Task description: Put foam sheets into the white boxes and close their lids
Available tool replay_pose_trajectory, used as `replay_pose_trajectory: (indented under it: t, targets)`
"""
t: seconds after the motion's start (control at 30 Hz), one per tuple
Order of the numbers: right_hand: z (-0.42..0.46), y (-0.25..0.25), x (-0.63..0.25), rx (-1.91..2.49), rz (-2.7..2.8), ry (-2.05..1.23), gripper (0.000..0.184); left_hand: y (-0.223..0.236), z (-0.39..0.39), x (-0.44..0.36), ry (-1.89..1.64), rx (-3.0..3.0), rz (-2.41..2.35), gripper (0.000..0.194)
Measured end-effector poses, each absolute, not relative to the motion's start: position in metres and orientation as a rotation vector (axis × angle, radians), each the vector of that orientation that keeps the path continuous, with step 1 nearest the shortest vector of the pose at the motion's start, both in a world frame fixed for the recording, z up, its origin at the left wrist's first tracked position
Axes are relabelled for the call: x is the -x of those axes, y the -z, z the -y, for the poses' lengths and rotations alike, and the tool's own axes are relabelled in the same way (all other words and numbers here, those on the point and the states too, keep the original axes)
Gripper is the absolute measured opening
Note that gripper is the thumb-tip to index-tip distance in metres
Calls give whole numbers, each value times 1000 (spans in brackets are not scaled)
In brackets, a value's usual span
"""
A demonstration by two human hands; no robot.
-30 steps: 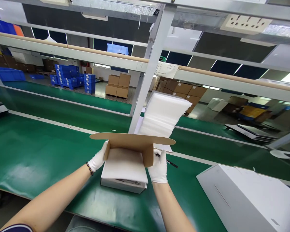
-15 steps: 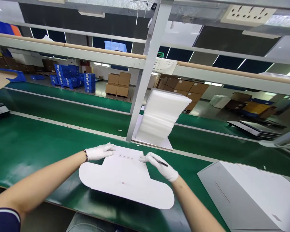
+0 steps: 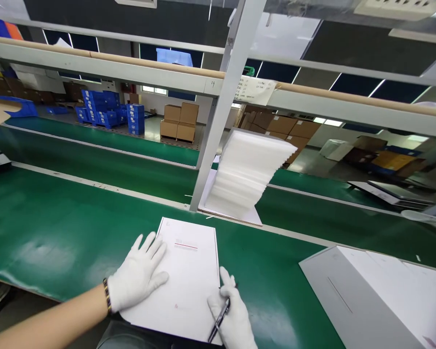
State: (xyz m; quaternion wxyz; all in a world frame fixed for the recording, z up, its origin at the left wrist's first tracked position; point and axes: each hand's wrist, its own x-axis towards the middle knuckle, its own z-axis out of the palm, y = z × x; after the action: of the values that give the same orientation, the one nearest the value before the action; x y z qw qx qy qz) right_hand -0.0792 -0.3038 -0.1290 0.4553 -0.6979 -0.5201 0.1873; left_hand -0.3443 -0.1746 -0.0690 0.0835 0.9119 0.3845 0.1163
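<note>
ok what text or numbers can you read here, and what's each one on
"19", it appears: on the pale grey metal crossbeam
Too blurred: lines of writing on the white paper sheet
Too small: red and grey print on the rectangular white cardboard box
Too small: labels on the stacked blue plastic bins

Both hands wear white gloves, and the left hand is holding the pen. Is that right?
Not quite: the head view shows the pen in the right hand, not the left hand. Both hands do wear white gloves.
</note>
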Motion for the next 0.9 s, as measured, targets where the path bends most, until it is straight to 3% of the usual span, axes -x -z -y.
replay_pose_trajectory:
  t: [0.1, 0.2, 0.37, 0.43, 0.57, 0.67, 0.73, 0.8, 0.9]
  targets:
    - [318, 156, 91, 1682, 861, -675, 36, 91, 206, 352, -445, -2239, -1391, 80]
    - [322, 170, 102, 1642, 708, -870, 42, 102, 226, 353, -517, -1830, -1228, 74]
    - [301, 168, 100, 1722, 767, -870, 52, 105, 217, 337, -722, -1679, -976, 99]
    - [293, 154, 97, 1715, 804, -870, 50, 99, 208, 334, -712, -1665, -1032, 100]
    - [272, 85, 85, 1659, 998, -713, 43, 43, 174, 330, -508, -1799, -1304, 96]
    - [230, 19, 68, 1625, 1145, -471, 43, -28, 120, 316, -409, -2133, -1365, 67]
    - [190, -6, 56, 1582, 1104, -444, 42, -63, 81, 300, -273, -2244, -1377, 62]
    - [152, -8, 48, 1476, 974, -457, 41, -76, 50, 285, -205, -2258, -1373, 62]
    - [115, 23, 46, 1393, 854, -462, 43, -59, 29, 271, -224, -2269, -1367, 56]
